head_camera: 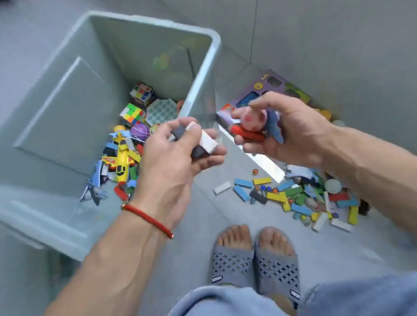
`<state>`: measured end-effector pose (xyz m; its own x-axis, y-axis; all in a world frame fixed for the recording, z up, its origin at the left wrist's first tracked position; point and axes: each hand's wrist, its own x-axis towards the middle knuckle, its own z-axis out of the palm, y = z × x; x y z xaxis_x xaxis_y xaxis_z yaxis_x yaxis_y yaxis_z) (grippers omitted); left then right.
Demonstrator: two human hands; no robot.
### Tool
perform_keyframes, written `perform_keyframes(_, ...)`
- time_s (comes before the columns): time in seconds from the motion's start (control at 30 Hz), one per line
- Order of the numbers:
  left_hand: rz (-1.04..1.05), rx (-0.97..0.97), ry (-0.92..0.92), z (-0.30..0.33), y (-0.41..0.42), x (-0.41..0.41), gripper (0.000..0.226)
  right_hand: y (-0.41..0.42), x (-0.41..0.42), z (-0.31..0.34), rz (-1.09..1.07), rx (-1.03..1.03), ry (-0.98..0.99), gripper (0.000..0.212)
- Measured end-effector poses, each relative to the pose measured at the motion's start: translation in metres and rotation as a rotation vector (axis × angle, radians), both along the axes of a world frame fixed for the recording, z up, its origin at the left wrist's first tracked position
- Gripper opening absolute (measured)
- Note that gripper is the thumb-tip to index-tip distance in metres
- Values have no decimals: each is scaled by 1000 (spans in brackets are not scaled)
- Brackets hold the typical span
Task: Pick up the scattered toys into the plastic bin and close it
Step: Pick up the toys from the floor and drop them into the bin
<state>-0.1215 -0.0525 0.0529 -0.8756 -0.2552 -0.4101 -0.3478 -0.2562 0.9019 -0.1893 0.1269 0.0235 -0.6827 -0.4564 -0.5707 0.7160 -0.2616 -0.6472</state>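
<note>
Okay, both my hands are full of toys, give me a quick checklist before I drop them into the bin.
1. Bin open: ok, the plastic bin has no lid on it.
2. Left hand load secure: ok, fingers curl round white and dark blocks.
3. Right hand load secure: ok, it grips a red block and a small figure.
4. Hands over the bin: not ok, the right hand is outside the rim.
5. Room inside: ok, toys cover only the bottom.
6. Floor finished: not ok, a pile of blocks and a purple box remain.
</note>
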Motion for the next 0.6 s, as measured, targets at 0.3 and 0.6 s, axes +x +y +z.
perform_keyframes(0.3,325,-749,-1,73,-123,41,56,-120,-5,112,437,200,295,43)
perform_keyframes(0.6,-53,-547,242,6,-33,36,23,-18,-1,27,626,1039,638,27)
